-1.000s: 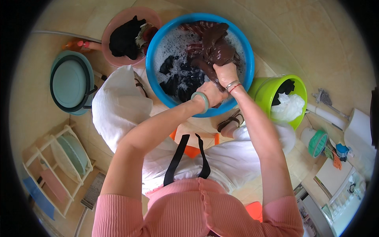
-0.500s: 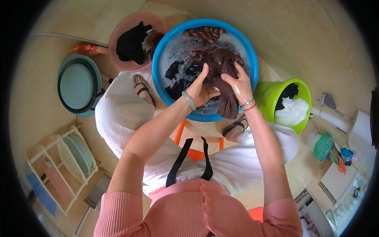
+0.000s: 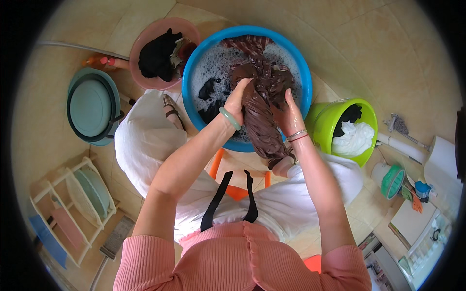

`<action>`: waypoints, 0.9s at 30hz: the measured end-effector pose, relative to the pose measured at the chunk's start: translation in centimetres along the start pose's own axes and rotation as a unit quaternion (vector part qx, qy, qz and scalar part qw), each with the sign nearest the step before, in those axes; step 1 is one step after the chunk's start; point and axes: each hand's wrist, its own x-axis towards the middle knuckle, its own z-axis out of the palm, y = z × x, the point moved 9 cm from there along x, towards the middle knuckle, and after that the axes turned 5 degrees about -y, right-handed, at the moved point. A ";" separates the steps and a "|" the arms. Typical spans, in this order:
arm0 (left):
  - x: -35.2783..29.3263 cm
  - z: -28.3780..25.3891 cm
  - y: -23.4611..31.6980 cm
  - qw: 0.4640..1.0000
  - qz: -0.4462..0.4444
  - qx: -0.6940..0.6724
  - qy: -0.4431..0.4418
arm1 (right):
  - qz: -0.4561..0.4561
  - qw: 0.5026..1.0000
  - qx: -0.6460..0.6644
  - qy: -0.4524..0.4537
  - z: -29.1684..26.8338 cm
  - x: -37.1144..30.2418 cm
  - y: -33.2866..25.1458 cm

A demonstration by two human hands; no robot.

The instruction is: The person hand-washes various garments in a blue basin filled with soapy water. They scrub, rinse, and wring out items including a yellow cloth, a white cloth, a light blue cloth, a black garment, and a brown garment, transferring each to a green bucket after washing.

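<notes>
A long bunch of wet brown cloth (image 3: 262,114) rises from the suds in the blue basin (image 3: 307,87) and drapes over its near rim. My left hand (image 3: 236,104) grips its left side, thumb on top, the other fingers hidden behind the folds. On the opposite side my right hand (image 3: 291,120) holds the cloth, thumb raised and fingers tucked partly behind it. A brown-red striped part (image 3: 247,43) lies at the far side of the basin. Black cloth (image 3: 209,111) floats in the foamy water at the left.
A pink basin (image 3: 141,41) with dark clothes stands at the far left. On the right is a lime-green bucket (image 3: 318,119) holding white cloth (image 3: 354,138) and black cloth. Blue-green basins (image 3: 92,106) lean left, above a white rack (image 3: 73,213). An orange stool (image 3: 236,193) shows beneath me.
More brown cloth has come up between my hands and hangs further over the near rim. Both hands have shifted slightly; the left thumb now lies against the cloth. The view has moved a little.
</notes>
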 end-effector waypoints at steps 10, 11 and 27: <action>0.4 0.5 -3.1 0.991 -0.063 0.051 -0.110 | -0.053 0.986 0.090 -0.130 8.0 0.0 -4.2; 0.3 0.4 -3.0 0.989 -0.063 0.083 -0.107 | -0.053 0.989 0.067 -0.117 7.5 0.4 -4.2; 2.0 -0.7 -1.1 0.856 0.233 0.461 -0.017 | -0.299 0.825 -0.471 0.087 7.9 0.2 -8.2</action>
